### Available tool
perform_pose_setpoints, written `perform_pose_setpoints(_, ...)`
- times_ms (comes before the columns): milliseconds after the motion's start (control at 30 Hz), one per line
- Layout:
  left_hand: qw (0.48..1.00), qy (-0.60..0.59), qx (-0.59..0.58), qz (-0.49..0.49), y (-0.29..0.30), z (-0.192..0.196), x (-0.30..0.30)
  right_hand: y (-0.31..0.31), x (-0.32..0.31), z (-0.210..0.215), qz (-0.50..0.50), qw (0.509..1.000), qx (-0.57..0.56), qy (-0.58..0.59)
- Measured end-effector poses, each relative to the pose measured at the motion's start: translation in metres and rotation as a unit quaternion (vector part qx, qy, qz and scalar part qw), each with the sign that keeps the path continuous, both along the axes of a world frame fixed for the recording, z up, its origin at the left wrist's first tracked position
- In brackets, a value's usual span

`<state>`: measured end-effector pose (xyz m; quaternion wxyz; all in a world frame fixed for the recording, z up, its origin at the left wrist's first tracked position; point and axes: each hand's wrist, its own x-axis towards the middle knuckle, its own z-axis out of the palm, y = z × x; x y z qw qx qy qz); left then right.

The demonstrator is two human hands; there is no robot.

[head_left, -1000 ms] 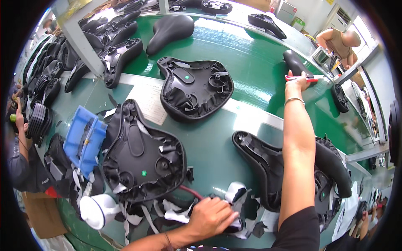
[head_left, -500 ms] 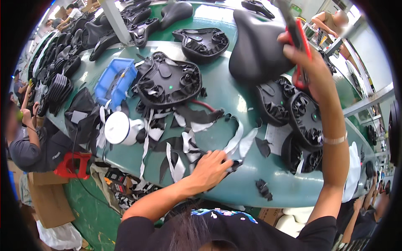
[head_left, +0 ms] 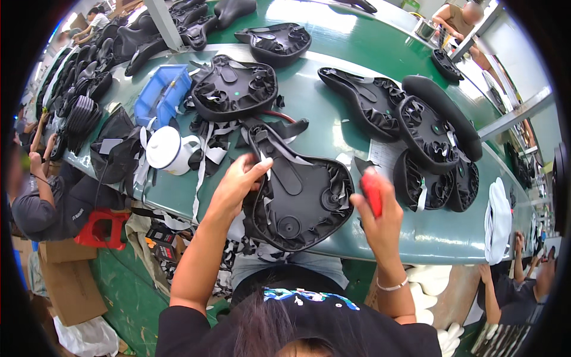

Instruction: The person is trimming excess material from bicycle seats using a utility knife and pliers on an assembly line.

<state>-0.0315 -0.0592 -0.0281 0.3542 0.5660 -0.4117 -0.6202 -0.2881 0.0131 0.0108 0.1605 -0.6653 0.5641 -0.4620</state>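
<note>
Black saddle [head_left: 300, 196] lies upside down at the frame centre, near the counter [head_left: 333, 113] edge.
Its narrow nose points upper left; left hand [head_left: 238, 181] fingers pinch its rim, right hand [head_left: 377, 208] closes around a red tool [head_left: 372, 189]. The blue bin's [head_left: 159, 95] contents are unclear.

Saddle [head_left: 300, 199] now down between hands.
</note>
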Motion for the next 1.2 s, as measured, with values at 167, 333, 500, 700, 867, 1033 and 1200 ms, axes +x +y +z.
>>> perform_pose_setpoints(167, 0.988, 0.143, 0.052, 0.026, -0.014, 0.008, -0.034, 0.01, -0.014, -0.032, 0.024, 0.986, 0.131, -0.096)
perform_pose_setpoints(333, 0.99, 0.091, -0.037, -0.102, -0.038, 0.048, -0.022, -0.003, -0.046, -0.013, 0.127, 0.98, -0.012, 0.152)
perform_pose_setpoints(500, 0.986, 0.016, -0.032, -0.16, -0.061, 0.046, -0.03, -0.019, -0.046, -0.004, 0.171, 0.899, 0.033, 0.401)
perform_pose_setpoints(700, 0.995, -0.066, -0.05, -0.063, -0.038, 0.033, -0.016, 0.053, -0.016, -0.036, 0.082, 0.943, 0.182, 0.267)
perform_pose_setpoints(867, 0.996, -0.03, -0.061, 0.063, 0.008, 0.024, -0.005, 0.084, 0.003, -0.026, 0.054, 0.97, 0.203, 0.125)
perform_pose_setpoints(1033, 0.984, 0.031, -0.09, 0.148, 0.041, 0.027, -0.011, 0.04, 0.008, -0.008, -0.024, 0.985, 0.149, -0.081)
perform_pose_setpoints(1200, 0.965, 0.02, -0.111, 0.235, 0.062, 0.006, -0.014, -0.026, 0.016, -0.01, 0.043, 0.962, 0.258, -0.08)
